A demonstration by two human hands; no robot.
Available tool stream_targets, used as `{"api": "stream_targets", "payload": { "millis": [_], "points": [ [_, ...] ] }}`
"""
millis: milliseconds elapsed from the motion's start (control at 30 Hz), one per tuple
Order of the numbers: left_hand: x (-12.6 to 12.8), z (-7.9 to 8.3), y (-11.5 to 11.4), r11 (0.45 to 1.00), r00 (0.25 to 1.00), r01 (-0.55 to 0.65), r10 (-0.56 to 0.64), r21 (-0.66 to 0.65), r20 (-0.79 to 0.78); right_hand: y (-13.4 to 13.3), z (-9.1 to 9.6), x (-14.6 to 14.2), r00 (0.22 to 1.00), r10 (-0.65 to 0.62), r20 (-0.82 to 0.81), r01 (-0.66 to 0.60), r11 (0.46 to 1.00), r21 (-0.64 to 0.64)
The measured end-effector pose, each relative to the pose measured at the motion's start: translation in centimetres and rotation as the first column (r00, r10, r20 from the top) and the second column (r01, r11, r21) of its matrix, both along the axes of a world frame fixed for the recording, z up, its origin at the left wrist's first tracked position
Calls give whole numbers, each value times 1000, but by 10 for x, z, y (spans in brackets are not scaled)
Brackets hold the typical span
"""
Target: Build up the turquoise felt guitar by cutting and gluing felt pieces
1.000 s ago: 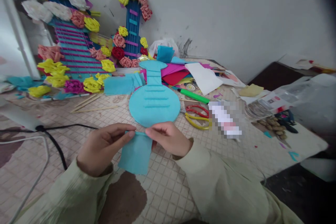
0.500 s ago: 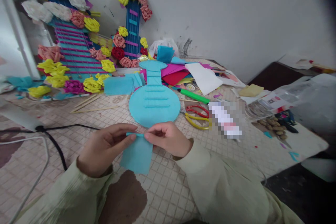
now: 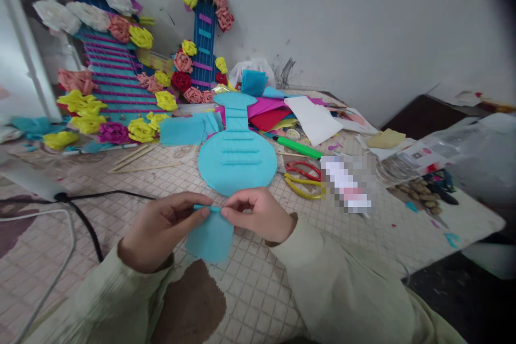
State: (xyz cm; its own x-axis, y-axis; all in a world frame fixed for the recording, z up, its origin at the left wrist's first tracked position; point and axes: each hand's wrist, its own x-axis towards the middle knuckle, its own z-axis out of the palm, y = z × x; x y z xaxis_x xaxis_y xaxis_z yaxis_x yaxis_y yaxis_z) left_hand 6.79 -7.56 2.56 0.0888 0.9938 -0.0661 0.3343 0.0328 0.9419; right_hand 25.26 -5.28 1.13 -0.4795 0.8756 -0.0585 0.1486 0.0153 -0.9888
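A small blue paper sheet (image 3: 209, 239) hangs between my hands, its top edge rolled into a thin tube. My left hand (image 3: 159, 228) pinches the rolled edge from the left, fingers closed on it. From the right, my right hand (image 3: 258, 212) pinches the same edge. Just beyond my hands lies a flat blue guitar-shaped paper piece (image 3: 237, 158) on the checked mat (image 3: 258, 290).
Red and yellow scissors (image 3: 302, 177) and a green marker (image 3: 298, 148) lie right of the guitar shape. Coloured paper sheets (image 3: 278, 113) are stacked behind. Paper-flower decorations (image 3: 116, 75) lean on the wall. A black cable (image 3: 86, 215) runs at left. Thin wooden sticks (image 3: 139, 158) lie on the mat.
The hanging part of the blue sheet has grown shorter as the top edge is rolled further between my fingers. Both hands stay in about the same place.
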Motion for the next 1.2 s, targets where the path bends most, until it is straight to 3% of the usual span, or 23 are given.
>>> {"api": "stream_targets", "payload": {
  "millis": [200, 367, 533, 600, 767, 933, 1033, 1200],
  "points": [
    [-1, -2, 1, 999, 998, 44, -43, -14, 53, -1, 2, 1, 997, 77, -29, -80, 987, -136],
    [1, 0, 1, 998, 998, 57, -58, 8, 41, 0, 2, 2, 996, 89, 15, -86, 990, -110],
    [0, -6, 1, 974, 973, 227, -227, -8, -27, 3, 2, 7, 976, 202, 78, -199, 979, -41],
    [0, -7, 2, 979, 978, 201, -203, -35, -43, 4, 2, 7, 977, 208, 54, -205, 977, -58],
    [-2, -6, 5, 999, 1000, 5, -4, -39, 15, 3, -3, 4, 991, 122, -51, -127, 986, -105],
    [-3, -8, 4, 996, 997, 46, -51, -75, -59, 4, -6, 2, 997, 70, -11, -71, 995, -71],
    [-1, -9, 2, 979, 992, 122, -125, -164, -11, 6, -3, 5, 989, 151, 6, -149, 982, -112],
    [3, -8, -1, 879, 960, 265, -202, -397, 193, 8, 1, 10, 949, 311, 56, -305, 948, -88]
  ]
}}
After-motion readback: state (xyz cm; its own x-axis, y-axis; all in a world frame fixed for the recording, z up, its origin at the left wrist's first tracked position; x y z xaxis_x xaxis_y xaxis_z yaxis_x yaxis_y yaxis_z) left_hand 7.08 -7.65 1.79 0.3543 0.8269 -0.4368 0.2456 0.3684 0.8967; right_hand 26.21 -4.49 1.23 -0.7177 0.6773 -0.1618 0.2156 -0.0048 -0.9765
